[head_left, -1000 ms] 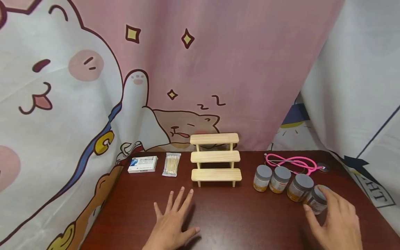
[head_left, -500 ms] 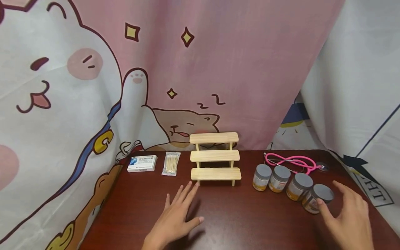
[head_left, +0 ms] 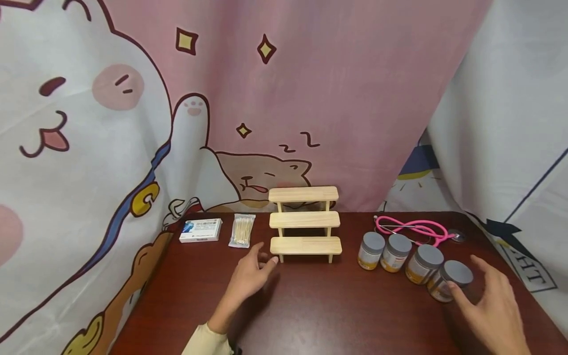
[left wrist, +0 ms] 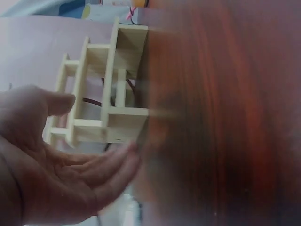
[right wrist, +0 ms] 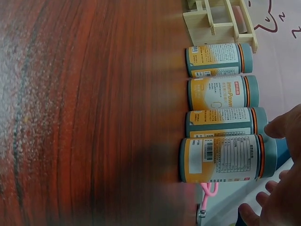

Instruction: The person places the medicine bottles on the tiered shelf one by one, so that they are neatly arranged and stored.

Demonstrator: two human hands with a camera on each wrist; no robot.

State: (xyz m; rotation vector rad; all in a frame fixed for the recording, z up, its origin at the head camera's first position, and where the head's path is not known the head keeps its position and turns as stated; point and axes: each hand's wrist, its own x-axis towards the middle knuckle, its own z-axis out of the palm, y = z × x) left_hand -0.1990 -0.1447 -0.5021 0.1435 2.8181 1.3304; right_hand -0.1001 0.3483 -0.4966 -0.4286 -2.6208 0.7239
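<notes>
A three-tier wooden stand (head_left: pixel 305 219) is on the dark red-brown table. My left hand (head_left: pixel 250 273) is at its lower left corner; in the left wrist view thumb and fingers (left wrist: pixel 110 176) are spread apart, with nothing held between them. Whether they touch the stand I cannot tell. To the right, several jars with grey lids and orange-white labels stand in a slanting row. My right hand (head_left: pixel 492 301) is beside the nearest jar (head_left: pixel 443 285), fingers apart around its right side and thumb close to its lid. It does not grip the jar.
Behind the jars lies a pink stethoscope (head_left: pixel 412 229). A white medicine box (head_left: pixel 200 230) and a clear packet of cotton swabs (head_left: pixel 242 230) lie left of the stand. A patterned cloth (head_left: pixel 355 98) hangs behind the table (head_left: pixel 333 310).
My left hand has moved from the open table up to the stand's left corner, its fingers drawn in from a wide spread. My right hand has drawn off the nearest jar's lid to its right.
</notes>
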